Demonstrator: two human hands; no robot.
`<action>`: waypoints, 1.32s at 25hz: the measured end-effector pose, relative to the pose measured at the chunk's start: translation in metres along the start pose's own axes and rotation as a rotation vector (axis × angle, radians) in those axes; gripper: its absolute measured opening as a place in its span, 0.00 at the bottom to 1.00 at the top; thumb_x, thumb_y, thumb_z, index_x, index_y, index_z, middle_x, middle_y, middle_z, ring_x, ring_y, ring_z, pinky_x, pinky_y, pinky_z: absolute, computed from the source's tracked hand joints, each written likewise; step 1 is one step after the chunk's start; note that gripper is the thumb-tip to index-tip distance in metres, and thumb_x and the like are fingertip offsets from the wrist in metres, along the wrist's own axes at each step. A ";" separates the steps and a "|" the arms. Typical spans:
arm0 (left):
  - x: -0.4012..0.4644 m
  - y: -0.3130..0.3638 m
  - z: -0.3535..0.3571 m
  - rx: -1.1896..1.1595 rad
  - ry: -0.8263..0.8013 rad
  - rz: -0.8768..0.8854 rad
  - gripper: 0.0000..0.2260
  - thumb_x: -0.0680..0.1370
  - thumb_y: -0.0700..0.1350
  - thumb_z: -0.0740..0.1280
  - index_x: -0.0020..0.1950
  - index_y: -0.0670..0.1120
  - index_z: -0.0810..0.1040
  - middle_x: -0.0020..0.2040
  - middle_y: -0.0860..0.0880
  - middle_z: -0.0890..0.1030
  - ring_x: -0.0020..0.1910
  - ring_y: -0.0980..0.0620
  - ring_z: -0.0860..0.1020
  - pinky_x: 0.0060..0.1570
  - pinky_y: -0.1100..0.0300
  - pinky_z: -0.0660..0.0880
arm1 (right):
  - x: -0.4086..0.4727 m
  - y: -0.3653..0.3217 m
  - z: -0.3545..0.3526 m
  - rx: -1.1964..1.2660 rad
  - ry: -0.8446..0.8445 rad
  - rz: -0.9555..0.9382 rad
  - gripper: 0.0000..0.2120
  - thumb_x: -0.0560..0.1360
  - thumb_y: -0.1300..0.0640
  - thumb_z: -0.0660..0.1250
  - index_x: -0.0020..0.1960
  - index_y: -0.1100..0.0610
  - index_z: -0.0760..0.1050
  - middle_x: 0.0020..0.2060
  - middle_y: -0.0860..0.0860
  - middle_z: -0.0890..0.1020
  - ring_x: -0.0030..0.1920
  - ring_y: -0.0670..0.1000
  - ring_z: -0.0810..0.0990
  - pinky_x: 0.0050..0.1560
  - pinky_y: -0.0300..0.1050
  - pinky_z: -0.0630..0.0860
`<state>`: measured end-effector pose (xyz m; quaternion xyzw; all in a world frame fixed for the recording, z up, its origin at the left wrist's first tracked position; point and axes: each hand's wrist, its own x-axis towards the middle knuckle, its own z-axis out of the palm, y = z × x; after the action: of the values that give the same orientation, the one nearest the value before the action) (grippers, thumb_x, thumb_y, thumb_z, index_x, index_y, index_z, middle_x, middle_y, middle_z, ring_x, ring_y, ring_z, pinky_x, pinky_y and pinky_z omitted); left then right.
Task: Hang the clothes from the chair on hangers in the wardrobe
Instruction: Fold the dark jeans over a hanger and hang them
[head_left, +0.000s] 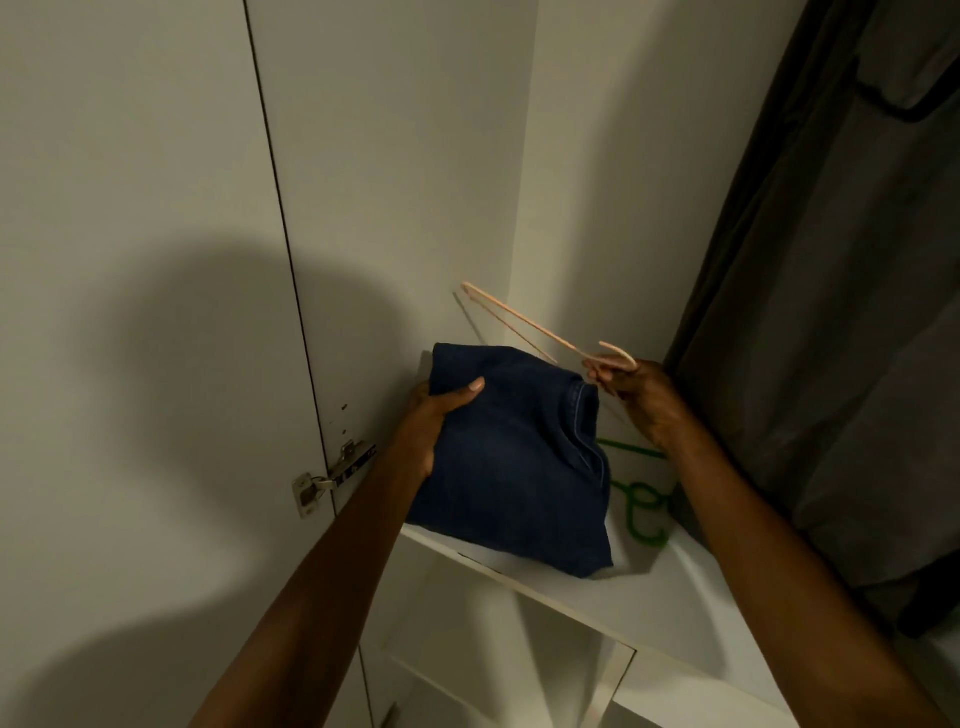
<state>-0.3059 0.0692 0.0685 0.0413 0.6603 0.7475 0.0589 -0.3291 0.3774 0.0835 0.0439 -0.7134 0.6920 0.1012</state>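
A folded dark blue denim garment (519, 457) lies on a white wardrobe shelf (675, 587). My left hand (431, 415) grips its left edge, thumb on top. My right hand (639, 400) pinches the neck of a thin pale pink hanger (524, 322), held in the air above the garment's far right corner and pointing back toward the wardrobe's inner corner. A green hanger (644, 514) lies on the shelf to the right of the garment, partly hidden behind it and my right forearm.
The open white wardrobe door (145, 260) stands at the left, its metal hinge (332, 475) just beside my left forearm. Dark grey clothes (831, 312) hang at the right. Below the shelf are white compartments (493, 654).
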 end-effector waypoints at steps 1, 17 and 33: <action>-0.005 0.003 -0.002 -0.042 -0.003 0.028 0.34 0.67 0.61 0.80 0.68 0.48 0.78 0.61 0.47 0.84 0.57 0.47 0.83 0.54 0.48 0.80 | -0.002 0.004 -0.002 -0.036 0.019 -0.023 0.13 0.79 0.69 0.63 0.55 0.56 0.82 0.44 0.45 0.87 0.45 0.44 0.82 0.50 0.36 0.77; -0.023 0.017 0.001 -0.199 0.023 0.206 0.19 0.79 0.54 0.72 0.64 0.43 0.81 0.60 0.41 0.84 0.59 0.42 0.83 0.63 0.40 0.77 | -0.042 0.007 0.010 -0.031 -0.070 -0.107 0.09 0.74 0.68 0.70 0.52 0.62 0.84 0.45 0.52 0.88 0.49 0.49 0.86 0.55 0.40 0.79; 0.001 0.019 0.000 -0.158 0.076 0.128 0.16 0.75 0.50 0.76 0.57 0.42 0.84 0.51 0.43 0.87 0.51 0.46 0.86 0.46 0.54 0.81 | -0.030 -0.073 0.027 -0.181 -0.048 -0.342 0.10 0.79 0.70 0.64 0.56 0.63 0.81 0.43 0.56 0.84 0.34 0.54 0.82 0.32 0.45 0.80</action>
<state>-0.3073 0.0666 0.0875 0.0505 0.5972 0.8004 -0.0110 -0.2872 0.3454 0.1480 0.1719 -0.7570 0.5965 0.2038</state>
